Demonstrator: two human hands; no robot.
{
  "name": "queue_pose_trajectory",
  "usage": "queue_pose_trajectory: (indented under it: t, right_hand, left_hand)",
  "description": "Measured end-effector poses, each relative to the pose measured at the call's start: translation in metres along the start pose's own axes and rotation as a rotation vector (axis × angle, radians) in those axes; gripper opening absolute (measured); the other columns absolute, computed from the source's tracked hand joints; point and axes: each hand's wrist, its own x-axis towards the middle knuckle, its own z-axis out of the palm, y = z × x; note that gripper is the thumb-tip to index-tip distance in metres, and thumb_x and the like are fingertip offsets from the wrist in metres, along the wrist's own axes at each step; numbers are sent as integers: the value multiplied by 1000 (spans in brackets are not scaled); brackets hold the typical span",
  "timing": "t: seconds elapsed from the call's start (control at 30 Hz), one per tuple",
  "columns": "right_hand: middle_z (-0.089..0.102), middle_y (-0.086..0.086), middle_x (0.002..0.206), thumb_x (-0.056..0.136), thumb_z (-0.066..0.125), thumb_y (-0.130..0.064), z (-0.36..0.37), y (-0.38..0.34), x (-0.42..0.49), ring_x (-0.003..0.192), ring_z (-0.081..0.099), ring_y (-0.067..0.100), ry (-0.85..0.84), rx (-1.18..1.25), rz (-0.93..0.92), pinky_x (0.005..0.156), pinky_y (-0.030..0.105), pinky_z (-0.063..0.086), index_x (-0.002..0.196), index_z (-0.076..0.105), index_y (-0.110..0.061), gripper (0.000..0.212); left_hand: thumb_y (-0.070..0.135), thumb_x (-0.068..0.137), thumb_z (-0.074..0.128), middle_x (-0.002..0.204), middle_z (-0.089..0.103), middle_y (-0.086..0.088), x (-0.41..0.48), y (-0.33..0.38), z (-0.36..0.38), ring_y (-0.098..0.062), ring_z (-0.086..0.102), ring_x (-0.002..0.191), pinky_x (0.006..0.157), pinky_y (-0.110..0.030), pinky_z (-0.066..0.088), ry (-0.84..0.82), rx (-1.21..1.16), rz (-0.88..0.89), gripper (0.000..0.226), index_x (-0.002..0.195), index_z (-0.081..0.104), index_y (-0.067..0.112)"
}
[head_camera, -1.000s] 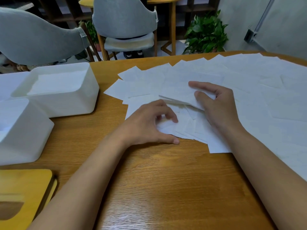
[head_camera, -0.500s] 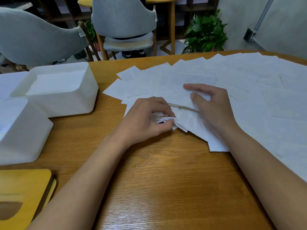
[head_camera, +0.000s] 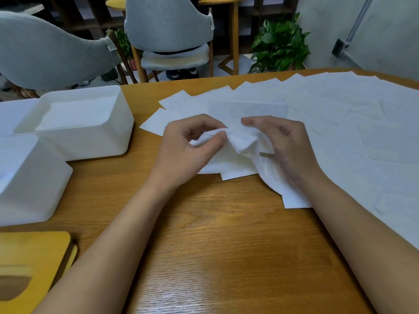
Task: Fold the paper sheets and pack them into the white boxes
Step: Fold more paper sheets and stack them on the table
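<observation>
Table of brown wood grain (head_camera: 204, 245) holds white paper sheets (head_camera: 362, 137) at right, white plastic boxes (head_camera: 90, 141) at left; grey padded chairs (head_camera: 167, 26), green potted plant (head_camera: 281, 44) behind. Left hand (head_camera: 188, 152) and right hand (head_camera: 290, 148), each curled, pinch one crumpled white sheet (head_camera: 243, 141) between them.

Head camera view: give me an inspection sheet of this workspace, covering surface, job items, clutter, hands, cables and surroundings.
Surface: wooden table, orange-brown grain.
Job's things: paper sheets fanned out and overlapping across the right and far side; far white box open-topped at left, near white box in front of it.
Clutter: yellow wooden cover with a slot, at the near left corner.
Hands: left hand and right hand both pinch one lifted sheet, crumpled between them.
Cables: nothing seen on the table.
Surroundings: grey chairs and a potted plant beyond the table.
</observation>
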Motion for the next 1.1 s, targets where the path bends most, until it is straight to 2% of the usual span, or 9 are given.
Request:
queue_pose_trajectory:
  t: [0.1, 0.17, 0.23, 0.3, 0.4, 0.53, 0.6, 0.87, 1.1]
  right_hand:
    - [80, -1, 98, 100, 54, -49, 0, -7, -5, 101, 72, 18, -106, 125, -36, 93, 30, 50, 97, 84, -35, 33]
    - [77, -13, 87, 98, 61, -47, 2, -9, -8, 90, 71, 6, -175, 100, -86, 84, 19, 50, 88, 81, -42, 22]
    - [79, -14, 98, 97, 73, -32, 3, -7, -7, 99, 72, 4, -193, 53, -92, 87, 19, 53, 103, 81, -31, 10]
    - [80, -11, 106, 92, 78, -26, 1, -7, -6, 103, 74, 7, -165, 38, -68, 89, 22, 57, 110, 79, -23, 19]
    - [80, -12, 107, 85, 79, -32, -2, -10, -6, 103, 75, 7, -156, 92, -12, 89, 23, 58, 111, 79, -25, 27]
    - [80, -9, 111, 82, 80, -34, -2, -9, -6, 106, 75, 12, -215, 106, 49, 94, 31, 59, 116, 78, -24, 35]
    - [80, -9, 110, 83, 82, -31, 0, -9, -7, 104, 75, 11, -221, 89, 61, 91, 29, 60, 116, 78, -23, 35]
    - [77, -20, 110, 96, 74, -30, 5, -6, -8, 106, 71, 0, -185, -55, 9, 85, 18, 56, 115, 74, -38, 21]
    - [73, -20, 114, 95, 72, -44, 10, -5, -13, 107, 66, -4, -163, -212, -19, 91, 26, 57, 125, 69, -36, 31]
  left_hand:
    - [9, 96, 74, 96, 80, 6, 2, 1, -4, -2, 71, 92, 78, -15, 52, 44, -91, -70, 9, 102, 80, 8]
    - [13, 95, 76, 102, 79, 10, 2, 0, -5, 1, 70, 96, 78, -13, 51, 12, -88, -114, 12, 106, 81, 13]
    - [16, 93, 79, 107, 78, 10, 3, 0, -6, 1, 70, 100, 80, -13, 51, -35, -76, -136, 19, 112, 80, 16]
    - [18, 89, 83, 106, 77, 7, 3, 0, -7, -3, 71, 99, 80, -17, 55, -68, -73, -152, 29, 118, 77, 20]
    - [17, 87, 85, 102, 78, -1, 4, 1, -10, -11, 74, 98, 80, -27, 61, -71, -119, -180, 41, 125, 73, 24]
    - [20, 88, 84, 99, 79, -2, 5, 1, -9, -14, 75, 95, 76, -26, 60, -13, -157, -206, 37, 123, 73, 23]
    - [23, 88, 85, 97, 78, -3, 4, -1, -7, -16, 74, 95, 78, -28, 59, 6, -130, -189, 34, 120, 74, 24]
    - [24, 83, 89, 88, 73, 21, 3, -3, -3, -2, 67, 85, 77, -16, 50, 25, -19, -124, 31, 112, 77, 23]
    - [24, 83, 89, 84, 73, 13, 1, -2, 2, -5, 67, 80, 71, -20, 52, 28, -62, -149, 32, 113, 77, 24]
